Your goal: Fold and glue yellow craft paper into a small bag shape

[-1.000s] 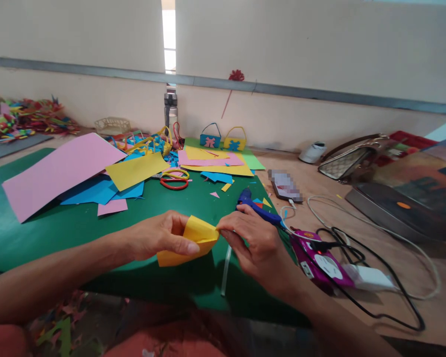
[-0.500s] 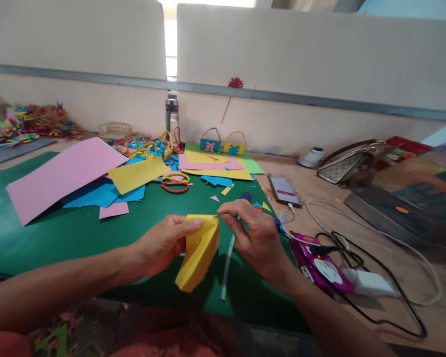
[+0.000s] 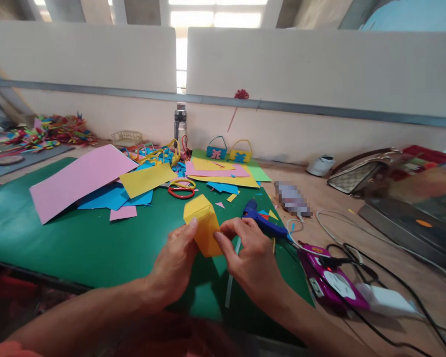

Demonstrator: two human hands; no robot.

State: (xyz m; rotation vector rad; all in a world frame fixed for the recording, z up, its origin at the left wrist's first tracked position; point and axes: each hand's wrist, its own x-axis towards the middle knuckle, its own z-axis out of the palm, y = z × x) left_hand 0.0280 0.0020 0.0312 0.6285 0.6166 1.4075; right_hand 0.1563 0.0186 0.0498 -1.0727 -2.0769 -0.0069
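A folded yellow paper piece (image 3: 204, 225), shaped like a small box or pouch, is held above the green mat (image 3: 134, 248). My left hand (image 3: 176, 260) is closed on its left side, thumb on the near face. At its right edge, my right hand (image 3: 249, 253) pinches the paper between thumb and fingers. Partly behind my right hand, a clear glue stick (image 3: 229, 290) lies on the mat. A blue glue gun (image 3: 265, 223) rests just beyond that hand. Scissors (image 3: 182, 189) with red and yellow handles lie farther back.
Pink paper (image 3: 83, 181), a yellow sheet (image 3: 148, 179) and blue sheets cover the mat's left side. Two small paper handbags, one blue (image 3: 216, 152) and one yellow (image 3: 240, 155), stand at the back. On the right are a phone (image 3: 293, 198), a purple power strip (image 3: 332, 277) and cables.
The yellow paper piece has been turned and raised, its lower end now pointing up. My right hand has shifted down along its edge, and the view has tilted upward.
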